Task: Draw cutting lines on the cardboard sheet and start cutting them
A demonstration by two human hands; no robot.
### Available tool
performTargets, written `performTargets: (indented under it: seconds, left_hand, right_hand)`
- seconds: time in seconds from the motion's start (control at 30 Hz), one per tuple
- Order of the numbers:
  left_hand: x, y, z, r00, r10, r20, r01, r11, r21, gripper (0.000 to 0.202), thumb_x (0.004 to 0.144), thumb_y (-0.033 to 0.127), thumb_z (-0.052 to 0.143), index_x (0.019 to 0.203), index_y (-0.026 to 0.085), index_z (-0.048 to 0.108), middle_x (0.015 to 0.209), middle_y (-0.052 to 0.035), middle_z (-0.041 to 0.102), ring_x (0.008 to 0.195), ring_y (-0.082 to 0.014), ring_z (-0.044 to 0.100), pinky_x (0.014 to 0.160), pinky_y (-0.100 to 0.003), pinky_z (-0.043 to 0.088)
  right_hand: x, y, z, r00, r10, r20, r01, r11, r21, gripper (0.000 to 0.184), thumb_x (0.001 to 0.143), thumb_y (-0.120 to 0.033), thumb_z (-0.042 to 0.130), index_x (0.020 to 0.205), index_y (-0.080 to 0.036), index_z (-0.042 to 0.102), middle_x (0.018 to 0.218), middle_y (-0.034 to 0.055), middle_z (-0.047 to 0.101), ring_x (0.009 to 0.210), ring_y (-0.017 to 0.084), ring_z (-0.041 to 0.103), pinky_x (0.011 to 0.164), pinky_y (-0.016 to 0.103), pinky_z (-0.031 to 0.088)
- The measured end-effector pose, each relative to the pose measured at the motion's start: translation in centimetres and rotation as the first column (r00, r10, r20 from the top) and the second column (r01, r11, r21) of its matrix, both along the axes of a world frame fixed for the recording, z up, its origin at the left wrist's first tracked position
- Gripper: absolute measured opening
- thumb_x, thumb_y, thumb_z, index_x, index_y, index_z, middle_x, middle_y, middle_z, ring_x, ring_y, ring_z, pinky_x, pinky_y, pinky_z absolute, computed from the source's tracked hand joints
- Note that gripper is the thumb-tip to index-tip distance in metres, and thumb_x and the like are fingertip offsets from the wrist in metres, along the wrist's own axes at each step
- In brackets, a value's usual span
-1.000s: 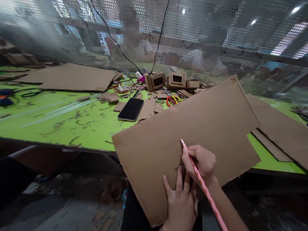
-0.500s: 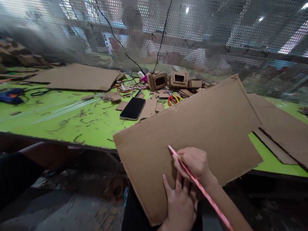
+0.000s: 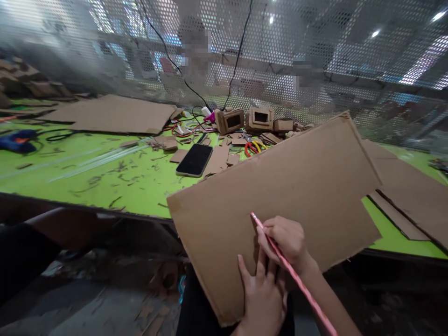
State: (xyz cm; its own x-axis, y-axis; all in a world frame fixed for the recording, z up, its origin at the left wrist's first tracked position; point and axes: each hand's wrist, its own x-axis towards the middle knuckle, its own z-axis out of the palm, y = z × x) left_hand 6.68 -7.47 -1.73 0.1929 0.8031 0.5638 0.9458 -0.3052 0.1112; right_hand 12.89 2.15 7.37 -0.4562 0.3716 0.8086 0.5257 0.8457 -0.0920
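The left hand [image 3: 264,298] lies spread on a cardboard sheet [image 3: 308,182], which slants across the lap and the near edge of the green surface [image 3: 143,193]. At its one o'clock, the right hand [image 3: 285,238] pinches a pink pencil [image 3: 297,280]. Beyond the sheet, toward eleven and twelve o'clock, two small cardboard boxes [image 3: 259,126] show interiors too dark to tell their contents.

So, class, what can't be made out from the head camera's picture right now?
All in the head view:
Pink stick: lower end cut off by the bottom edge; upper tip too small to tell whether it touches the cardboard sheet.
Left hand: some fingertips hidden by the right hand.
Cardboard sheet's underside: hidden by its upper face.
Blue tool: blurred, at the left edge.
Area behind the mesh screen: blurred, veiled by mesh.
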Motion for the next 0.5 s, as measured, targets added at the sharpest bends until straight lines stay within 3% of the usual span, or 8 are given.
performTargets:
  seconds: [0.13,0.27,0.33,0.43,0.5]
  left_hand:
    - [0.0,-0.1,0.0,1.000,0.019,-0.023,-0.019,1.000,-0.017,0.044,0.084,0.049,0.054,0.124,0.032,0.060,0.136,-0.0046,0.053,0.145,-0.0323,-0.005,0.108,-0.070,-0.012]
    - [0.0,-0.2,-0.1,1.000,0.006,-0.013,-0.006,1.000,-0.008,0.043,0.082,0.046,0.056,0.123,0.033,0.061,0.132,-0.0041,0.056,0.145,-0.0313,-0.006,0.109,-0.068,-0.011]
    - [0.0,-0.2,0.0,1.000,0.012,0.003,-0.011,1.000,-0.011,0.042,0.082,0.047,0.056,0.121,0.033,0.063,0.131,-0.0039,0.057,0.145,-0.0306,-0.008,0.109,-0.068,-0.011]
    - [0.1,-0.1,0.1,0.999,0.032,-0.010,-0.032,1.000,0.002,0.049,0.079,0.048,0.060,0.125,0.029,0.060,0.139,-0.0068,0.051,0.146,-0.0313,-0.007,0.109,-0.069,-0.009]
    - [0.1,-0.1,0.0,0.999,0.034,-0.023,-0.033,0.999,0.016,0.056,0.077,0.049,0.062,0.129,0.026,0.056,0.145,-0.0089,0.045,0.146,-0.0317,-0.006,0.109,-0.070,-0.008]
  right_hand:
    - [0.0,0.0,0.0,0.981,-0.155,-0.118,0.160,0.986,0.035,0.021,0.076,-0.005,0.060,0.064,-0.019,0.050,0.057,-0.0030,0.060,0.050,0.007,0.053,0.052,0.018,0.043]
    - [-0.1,0.0,-0.2,1.000,0.012,-0.001,-0.012,1.000,-0.009,0.023,0.074,-0.002,0.059,0.063,-0.019,0.047,0.060,-0.0013,0.062,0.051,0.007,0.053,0.051,0.019,0.043]
    - [-0.1,0.0,-0.4,0.999,-0.014,-0.041,0.014,1.000,-0.003,0.023,0.073,-0.002,0.060,0.063,-0.019,0.048,0.059,-0.0020,0.060,0.049,0.008,0.052,0.049,0.020,0.041]
    - [0.3,0.2,-0.4,0.933,-0.092,-0.349,0.080,0.996,-0.047,0.023,0.074,-0.004,0.061,0.064,-0.019,0.048,0.056,-0.0047,0.054,0.048,0.007,0.048,0.047,0.020,0.039]
    - [1.0,0.3,0.0,0.825,-0.040,-0.563,-0.053,0.987,-0.149,0.028,0.080,-0.009,0.056,0.060,-0.019,0.040,0.057,-0.0047,0.050,0.049,0.007,0.046,0.045,0.019,0.038]
